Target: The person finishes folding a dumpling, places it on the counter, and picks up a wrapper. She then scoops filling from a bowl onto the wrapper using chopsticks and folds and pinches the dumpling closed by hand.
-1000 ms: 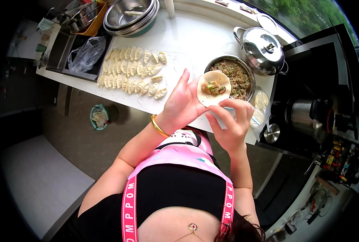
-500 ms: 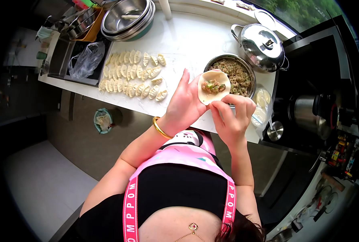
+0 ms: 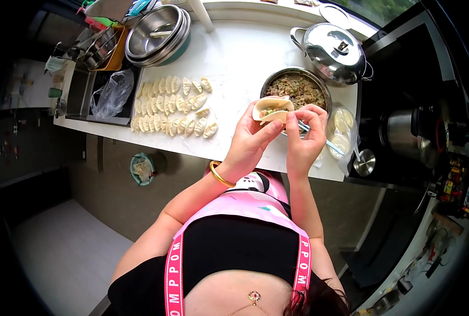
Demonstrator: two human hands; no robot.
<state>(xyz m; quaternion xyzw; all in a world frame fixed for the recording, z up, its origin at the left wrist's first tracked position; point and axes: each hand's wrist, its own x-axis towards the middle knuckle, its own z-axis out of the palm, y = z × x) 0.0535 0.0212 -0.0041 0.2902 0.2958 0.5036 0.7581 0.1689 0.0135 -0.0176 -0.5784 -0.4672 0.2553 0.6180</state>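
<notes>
A round dumpling wrapper (image 3: 266, 104) with meat and green filling inside is partly folded, its edges curling up and the filling still showing. My left hand (image 3: 249, 141) cups it from the left, thumb along its near side. Fingers of my right hand (image 3: 305, 141) pinch its right edge. Just beyond my hands stands a metal bowl (image 3: 329, 97) of minced filling (image 3: 293, 88). Light blue chopsticks (image 3: 335, 148) stick out past my right hand, partly hidden by it. Left of my hands, several pleated dumplings (image 3: 169, 102) lie in three rows on the white counter (image 3: 234, 63).
A plastic bag with round wrappers (image 3: 342, 126) lies right of the bowl. Behind it stands a lidded pot (image 3: 335, 52), near the black stove (image 3: 382, 100). Stacked basins (image 3: 149, 39) and a sink (image 3: 79, 97) are at the left. A small bin (image 3: 142, 168) stands on the floor.
The wrapper has gone from lying flat in my left palm to being partly folded. My left fingers have curled round it, and my right hand has moved up its right edge.
</notes>
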